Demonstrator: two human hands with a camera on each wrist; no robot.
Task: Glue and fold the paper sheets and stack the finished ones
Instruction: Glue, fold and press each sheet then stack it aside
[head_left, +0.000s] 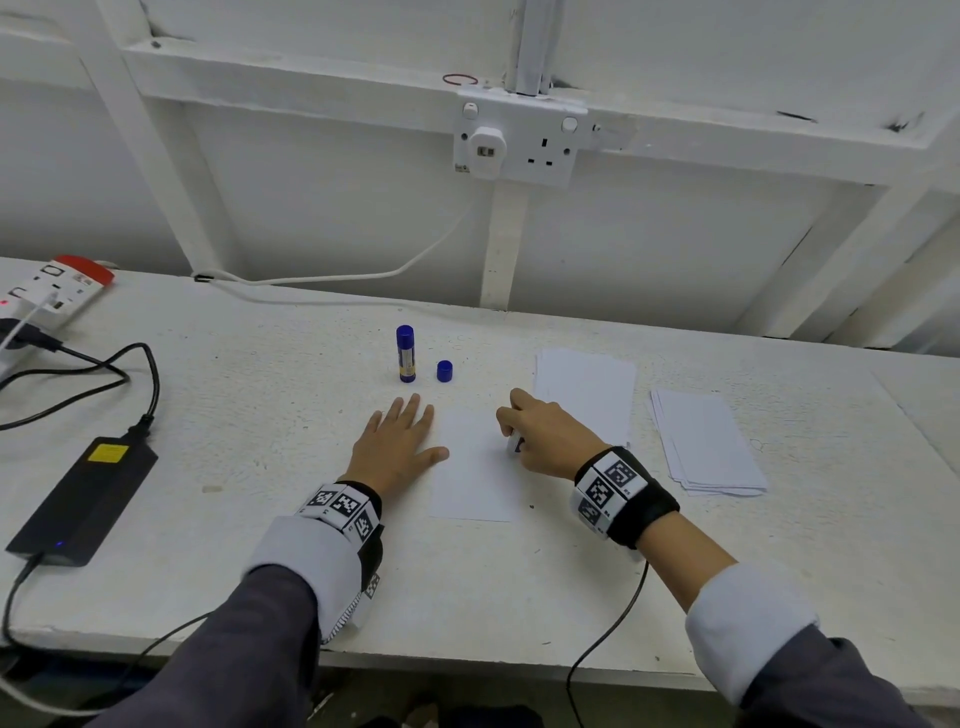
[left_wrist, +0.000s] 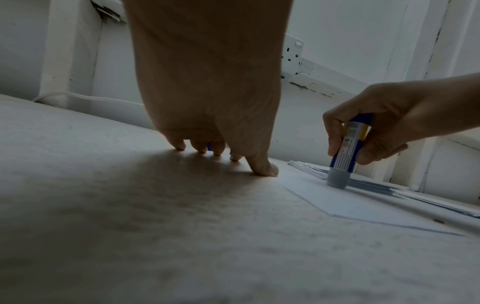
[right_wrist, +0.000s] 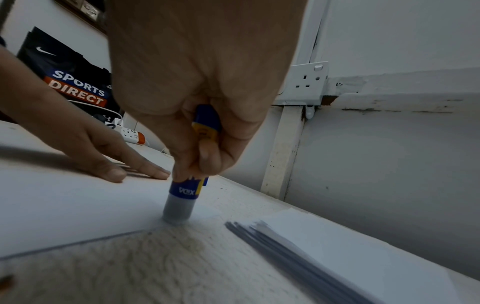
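Note:
A single white sheet (head_left: 475, 467) lies flat on the table between my hands. My left hand (head_left: 397, 441) rests flat beside its left edge with straight fingers, the thumb (left_wrist: 262, 167) on the sheet's edge. My right hand (head_left: 540, 436) grips an uncapped blue glue stick (left_wrist: 346, 148) upright, its grey tip (right_wrist: 179, 209) pressed on the sheet near the right edge. A second capped glue stick (head_left: 405, 353) and a loose blue cap (head_left: 444, 371) stand behind the sheet. Two stacks of paper, one (head_left: 587, 389) near my right hand and one (head_left: 706, 447) further right, lie on the table.
A black power brick (head_left: 85, 499) with cables lies at the left, with a power strip (head_left: 52, 291) behind it. A wall socket (head_left: 519, 137) sits above the table. A cable trails from each wrist over the table's front edge (head_left: 467, 670).

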